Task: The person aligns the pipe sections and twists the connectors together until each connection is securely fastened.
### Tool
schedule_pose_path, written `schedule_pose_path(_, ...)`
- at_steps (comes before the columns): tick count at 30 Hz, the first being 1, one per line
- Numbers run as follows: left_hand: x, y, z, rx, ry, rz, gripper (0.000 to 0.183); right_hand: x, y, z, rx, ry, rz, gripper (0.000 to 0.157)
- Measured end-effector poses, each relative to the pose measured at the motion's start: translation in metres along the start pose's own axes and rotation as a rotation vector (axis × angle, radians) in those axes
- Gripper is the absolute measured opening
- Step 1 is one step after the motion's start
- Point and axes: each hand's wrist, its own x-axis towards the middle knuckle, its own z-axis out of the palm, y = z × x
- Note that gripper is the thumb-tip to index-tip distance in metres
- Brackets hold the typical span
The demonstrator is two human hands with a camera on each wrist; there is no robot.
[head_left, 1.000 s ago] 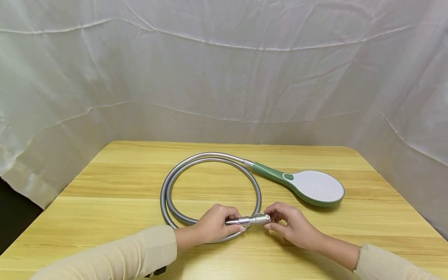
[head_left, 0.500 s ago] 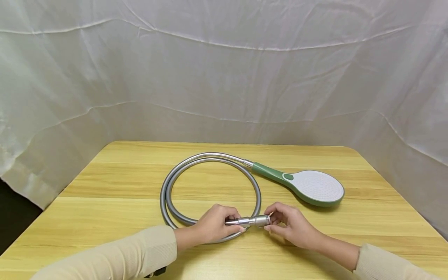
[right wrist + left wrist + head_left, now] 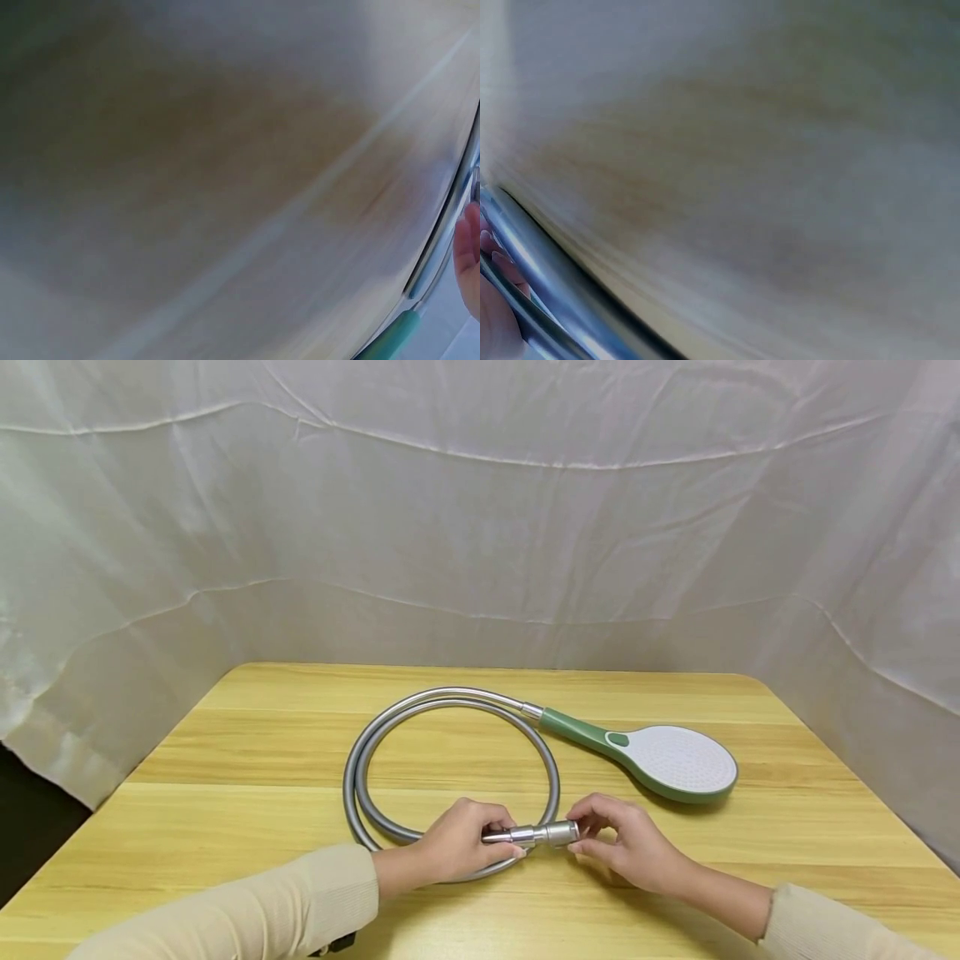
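Note:
In the head view, my left hand (image 3: 461,837) grips the end of a grey shower hose (image 3: 351,777) near the front of the table. A silver metal fitting (image 3: 561,832) sticks out to the right from that end. My right hand (image 3: 626,843) pinches the fitting's far end between thumb and fingers. The hose lies coiled in a double loop and joins the green handle of a hand shower (image 3: 682,760), its white spray face up. Hose strands (image 3: 562,277) cross the corner of the left wrist view. The right wrist view catches the green handle (image 3: 394,337) and some fingertips.
The wooden table (image 3: 225,752) has rounded far corners. Pale cloth (image 3: 480,527) hangs behind it and along both sides. A dark gap (image 3: 33,827) shows beyond the left edge.
The metal fitting has turned slightly between the right fingers, showing another side than a second ago. The left hand, hose coil and hand shower stay where they were.

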Motion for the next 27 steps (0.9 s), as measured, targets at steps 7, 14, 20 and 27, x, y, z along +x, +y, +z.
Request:
schedule_pose_path(7, -0.0003, 0.0003, -0.0006, -0.002, -0.002, 0.006, 0.017, -0.0005, 0.0017, -0.0004, 0.012, 0.005, -0.007, 0.024)
schedule_pose_path(14, -0.0001, 0.0004, -0.001, 0.001, -0.002, 0.011, 0.017, -0.0012, 0.002, -0.0004, 0.052, -0.013, 0.04, 0.025)
schedule_pose_path(20, 0.0, 0.0007, -0.0012, 0.007, 0.001, 0.015, 0.017, -0.0011, 0.0015, 0.0, 0.071, -0.046, 0.05, 0.02)
schedule_pose_path(27, -0.0003, 0.0009, -0.0012, 0.01, 0.0, 0.013, 0.016, 0.0, -0.0003, -0.0004, 0.065, -0.075, 0.081, 0.014)
